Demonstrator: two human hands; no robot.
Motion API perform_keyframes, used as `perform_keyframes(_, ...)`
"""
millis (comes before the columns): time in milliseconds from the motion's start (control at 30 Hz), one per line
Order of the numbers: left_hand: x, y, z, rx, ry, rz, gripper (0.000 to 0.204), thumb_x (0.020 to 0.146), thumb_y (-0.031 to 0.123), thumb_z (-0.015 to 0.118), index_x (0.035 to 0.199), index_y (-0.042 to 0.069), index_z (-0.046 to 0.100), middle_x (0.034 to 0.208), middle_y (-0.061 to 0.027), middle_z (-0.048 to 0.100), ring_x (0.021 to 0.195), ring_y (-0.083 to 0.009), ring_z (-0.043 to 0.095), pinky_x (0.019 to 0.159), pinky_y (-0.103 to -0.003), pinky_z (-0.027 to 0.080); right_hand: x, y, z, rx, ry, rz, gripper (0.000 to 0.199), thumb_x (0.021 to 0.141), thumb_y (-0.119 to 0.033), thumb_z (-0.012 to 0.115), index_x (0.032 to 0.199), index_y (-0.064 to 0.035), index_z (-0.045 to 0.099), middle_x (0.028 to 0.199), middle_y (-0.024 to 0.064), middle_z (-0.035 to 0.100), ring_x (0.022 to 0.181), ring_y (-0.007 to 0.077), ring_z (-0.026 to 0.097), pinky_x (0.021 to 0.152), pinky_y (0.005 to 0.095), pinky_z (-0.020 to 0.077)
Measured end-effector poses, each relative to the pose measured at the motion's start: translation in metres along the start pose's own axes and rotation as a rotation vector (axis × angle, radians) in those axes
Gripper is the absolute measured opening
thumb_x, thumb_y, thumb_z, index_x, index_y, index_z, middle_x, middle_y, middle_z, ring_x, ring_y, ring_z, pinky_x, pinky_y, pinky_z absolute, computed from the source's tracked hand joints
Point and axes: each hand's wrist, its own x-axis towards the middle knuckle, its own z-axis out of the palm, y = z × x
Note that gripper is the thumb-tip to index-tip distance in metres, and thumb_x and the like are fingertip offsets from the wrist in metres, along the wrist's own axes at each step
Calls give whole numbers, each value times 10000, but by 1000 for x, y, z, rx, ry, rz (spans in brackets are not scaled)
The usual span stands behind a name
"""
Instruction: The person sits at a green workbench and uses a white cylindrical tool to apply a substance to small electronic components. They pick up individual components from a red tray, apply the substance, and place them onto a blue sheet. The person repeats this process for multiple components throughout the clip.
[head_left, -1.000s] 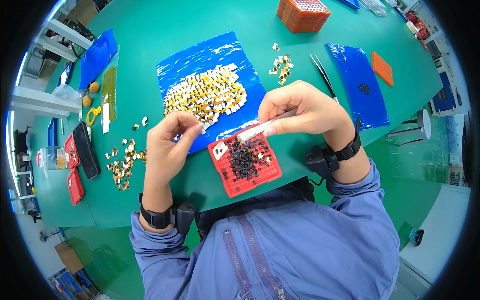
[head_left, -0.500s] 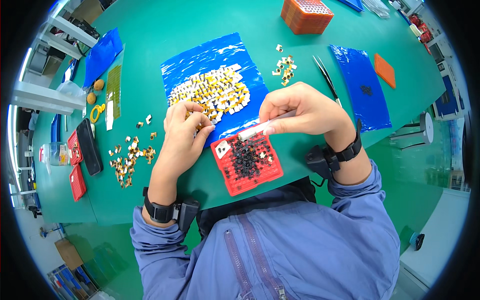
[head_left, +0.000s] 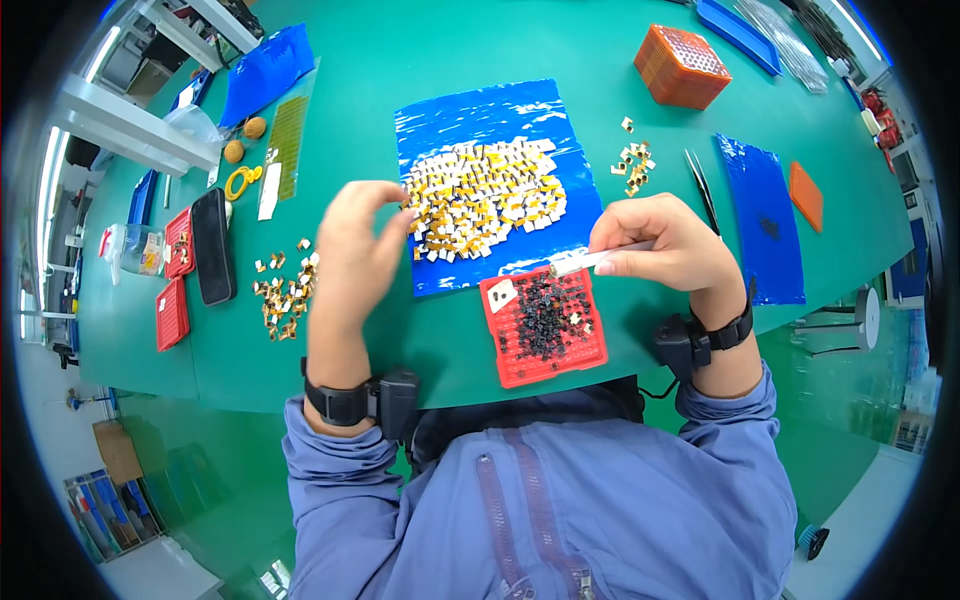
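My right hand (head_left: 665, 245) grips a white pen-like tool (head_left: 600, 258), its tip over the back edge of a red tray (head_left: 508, 372). Many small black parts (head_left: 545, 320) lie heaped in that tray, with a small white piece (head_left: 501, 294) at its left corner. At the left edge of a pile of small white-and-gold parts (head_left: 490, 195) is my left hand (head_left: 362, 250). Its thumb and forefinger tips come close together; whatever is between them is too small to make out. The pile lies on a blue plastic sheet (head_left: 480, 112).
Loose gold-and-white parts (head_left: 285, 295) lie left of my left arm, others (head_left: 634, 165) right of the sheet. Tweezers (head_left: 703, 190) and a second blue sheet (head_left: 750, 190) are at the right. An orange tray stack (head_left: 682, 70) stands behind. A black case (head_left: 211, 245) lies left.
The whole view has shifted, so the table things appear farther right. My left hand has drawn from the pile's near side to its left edge. The right hand keeps its tool over the tray.
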Motion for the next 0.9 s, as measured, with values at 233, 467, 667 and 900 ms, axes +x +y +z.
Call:
perform_keyframes(233, -14, -40, -45, 127, -291, -514, 166, 730, 107, 701, 812, -1, 606, 692, -94, 618, 634, -192, 600, 589, -319, 471, 1, 1, 2, 20, -9, 2, 155, 813, -139, 698, 853, -18, 611, 661, -42, 552, 593, 13, 443, 501, 173, 342)
perform_keyframes(467, -11, -36, -40, 70, -361, -461, 115, 749, 78, 666, 771, -6, 591, 657, -92, 598, 589, -186, 563, 552, -330, 440, 1, 0, 1, 12, 5, -28, 155, 815, -144, 695, 852, -19, 609, 644, -42, 543, 579, 14, 429, 489, 181, 327)
perform_keyframes(667, -12, -40, -34, 131, -319, -307, 82, 800, 28, 628, 787, -10, 556, 649, -35, 555, 616, -97, 537, 551, -245, 428, 1, 0, 0, -26, 0, -26, 163, 811, -152, 697, 842, -20, 606, 627, -41, 527, 573, 17, 429, 491, 183, 328)
perform_keyframes(900, -3, -8, -25, -430, -202, -270, 31, 874, -17, 548, 902, -22, 558, 844, -38, 603, 812, -101, 576, 734, -227, 458, 2, -2, 4, 21, -49, 6, 162, 807, -152, 695, 845, -20, 609, 641, -31, 537, 586, 29, 450, 520, 190, 360)
